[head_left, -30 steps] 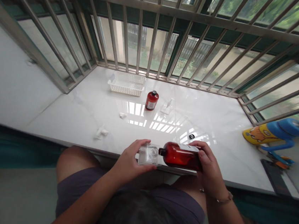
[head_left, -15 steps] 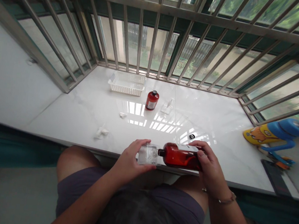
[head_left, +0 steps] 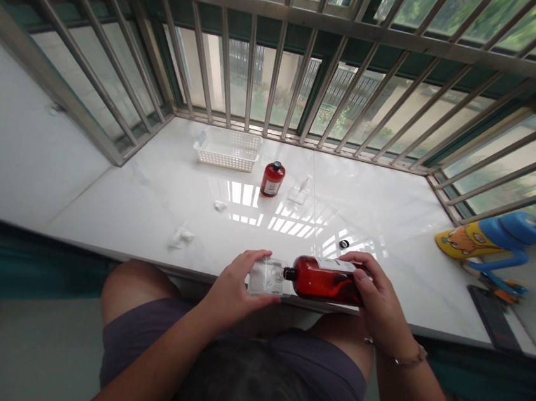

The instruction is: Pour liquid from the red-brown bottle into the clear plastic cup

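Note:
Near the front edge of the white ledge, my left hand (head_left: 236, 280) is closed around a clear, square-looking container (head_left: 264, 277). My right hand (head_left: 377, 295) grips the base end of a red bottle (head_left: 324, 279) with a white label, tilted onto its side. The bottle's uncapped black neck points left and meets the mouth of the clear container. A small black cap (head_left: 344, 243) lies on the ledge beyond the bottle. Farther back stands a second red bottle (head_left: 273, 179) with a black cap, beside a clear pump top (head_left: 300, 191).
A white perforated basket (head_left: 228, 150) sits at the back left of the ledge (head_left: 382, 206). Crumpled white pieces (head_left: 182, 237) lie at left. On the right are a yellow and blue flask (head_left: 489, 235) and a dark phone-like object (head_left: 495, 319). Metal bars (head_left: 287, 16) enclose the window side.

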Demonstrator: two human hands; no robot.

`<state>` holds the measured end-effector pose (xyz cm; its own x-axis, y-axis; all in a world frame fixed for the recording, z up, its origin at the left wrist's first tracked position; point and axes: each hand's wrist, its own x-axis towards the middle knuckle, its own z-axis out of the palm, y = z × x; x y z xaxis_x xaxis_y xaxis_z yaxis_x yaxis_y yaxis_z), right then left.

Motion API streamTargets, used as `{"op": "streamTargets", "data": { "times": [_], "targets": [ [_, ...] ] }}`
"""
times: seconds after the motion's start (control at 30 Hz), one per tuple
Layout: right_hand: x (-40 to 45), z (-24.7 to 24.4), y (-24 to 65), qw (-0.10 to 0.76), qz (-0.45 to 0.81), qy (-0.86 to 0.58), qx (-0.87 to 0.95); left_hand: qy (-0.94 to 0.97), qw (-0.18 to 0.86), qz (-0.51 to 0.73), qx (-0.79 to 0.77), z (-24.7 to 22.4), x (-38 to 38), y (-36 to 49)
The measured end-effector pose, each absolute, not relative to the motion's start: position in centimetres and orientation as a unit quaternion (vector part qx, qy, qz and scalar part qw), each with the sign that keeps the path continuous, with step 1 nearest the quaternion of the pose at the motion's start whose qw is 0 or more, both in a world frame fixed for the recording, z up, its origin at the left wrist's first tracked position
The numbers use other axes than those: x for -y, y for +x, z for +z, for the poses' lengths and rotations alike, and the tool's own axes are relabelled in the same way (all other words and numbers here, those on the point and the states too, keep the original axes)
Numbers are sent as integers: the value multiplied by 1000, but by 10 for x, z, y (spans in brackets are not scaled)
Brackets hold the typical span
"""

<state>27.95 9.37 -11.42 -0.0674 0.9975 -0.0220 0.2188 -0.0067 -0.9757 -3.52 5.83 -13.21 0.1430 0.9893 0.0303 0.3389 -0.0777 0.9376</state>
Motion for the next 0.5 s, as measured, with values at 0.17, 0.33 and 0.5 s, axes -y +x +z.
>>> {"op": "streamTargets", "data": {
  "times": [0.17, 0.33, 0.5],
  "targets": [
    [-94, -114, 280, 417, 463, -541, 565, 627, 427, 380, -528, -133, -58, -34],
    [-94, -113, 281, 418, 454, -541, 572, 625, 427, 383, -530, -133, -58, -34],
    [-94, -110, 280, 421, 425, -544, 588, 622, 438, 386, -522, -138, -59, -35]
  ]
}}
